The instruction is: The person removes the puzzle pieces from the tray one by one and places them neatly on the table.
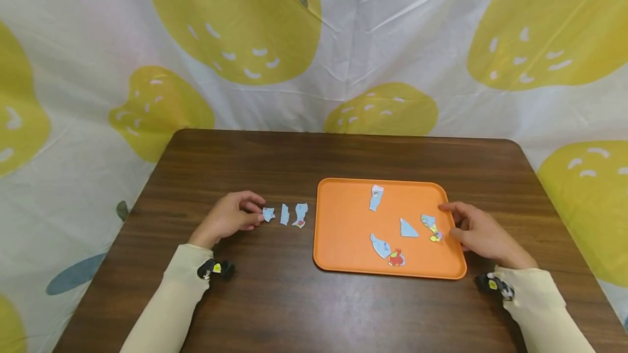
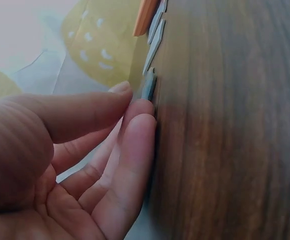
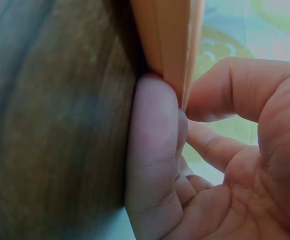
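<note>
Three flat, irregular light blue picture pieces lie in a row on the table left of the orange tray (image 1: 343, 233). My left hand (image 1: 230, 215) is beside the leftmost piece (image 1: 268, 214), thumb and fingertips right at its left edge. In the left wrist view that piece (image 2: 149, 86) lies low on the wood just past the fingertips. The middle piece (image 1: 284, 214) is a narrow strip; the right one (image 1: 301, 215) has a red patch at its lower end. With thumb on the rim and fingers below, my right hand (image 1: 483, 236) grips the tray's right edge (image 3: 167, 45).
Several more pieces lie on the tray, among them a blue triangle (image 1: 408, 228), a red and yellow piece (image 1: 396, 257) and a blue and yellow one (image 1: 432, 227). The dark wooden table (image 1: 275, 298) ends at a patterned cloth (image 1: 275, 102) behind.
</note>
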Action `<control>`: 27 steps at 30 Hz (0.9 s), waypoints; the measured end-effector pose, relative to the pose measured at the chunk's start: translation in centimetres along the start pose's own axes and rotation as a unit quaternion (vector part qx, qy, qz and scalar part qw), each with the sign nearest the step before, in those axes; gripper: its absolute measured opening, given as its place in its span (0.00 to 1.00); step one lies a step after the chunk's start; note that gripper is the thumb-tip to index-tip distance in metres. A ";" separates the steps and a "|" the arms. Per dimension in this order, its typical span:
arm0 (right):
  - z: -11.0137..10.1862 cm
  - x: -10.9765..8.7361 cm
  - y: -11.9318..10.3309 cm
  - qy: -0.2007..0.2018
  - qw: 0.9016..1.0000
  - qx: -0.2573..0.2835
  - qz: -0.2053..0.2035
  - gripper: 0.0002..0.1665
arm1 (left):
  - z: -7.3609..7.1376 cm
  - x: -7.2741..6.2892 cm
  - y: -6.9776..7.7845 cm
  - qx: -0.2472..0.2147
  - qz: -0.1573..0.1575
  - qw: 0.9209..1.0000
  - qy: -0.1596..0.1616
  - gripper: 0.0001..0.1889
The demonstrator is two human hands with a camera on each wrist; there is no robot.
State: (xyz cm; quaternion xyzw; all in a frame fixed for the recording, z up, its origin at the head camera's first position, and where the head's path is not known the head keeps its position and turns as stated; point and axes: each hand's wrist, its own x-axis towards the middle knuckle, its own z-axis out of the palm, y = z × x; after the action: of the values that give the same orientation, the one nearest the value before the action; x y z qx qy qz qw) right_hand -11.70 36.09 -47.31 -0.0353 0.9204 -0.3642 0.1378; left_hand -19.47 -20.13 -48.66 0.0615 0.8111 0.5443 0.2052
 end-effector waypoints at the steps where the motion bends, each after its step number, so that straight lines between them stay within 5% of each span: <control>1: 0.0 0.0 0.0 0.000 1.000 0.000 0.000 0.33 | -0.1 0.0 0.0 0.003 0.000 1.000 0.001 0.19; 17: 0.1 -0.1 -0.2 0.000 1.000 0.000 0.004 0.33 | -0.4 -0.1 0.3 -0.055 0.045 0.997 -0.011 0.22; 27: 0.1 0.0 0.1 0.000 1.000 0.011 0.003 0.33 | 0.5 0.5 1.9 -0.007 0.107 0.994 -0.002 0.22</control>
State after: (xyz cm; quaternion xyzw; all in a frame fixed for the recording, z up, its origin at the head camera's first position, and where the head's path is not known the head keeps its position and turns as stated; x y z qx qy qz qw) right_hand -11.67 36.10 -47.40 -0.0315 0.9165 -0.3737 0.1394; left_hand -19.94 -18.81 -47.17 0.1469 0.7956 0.5688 0.1478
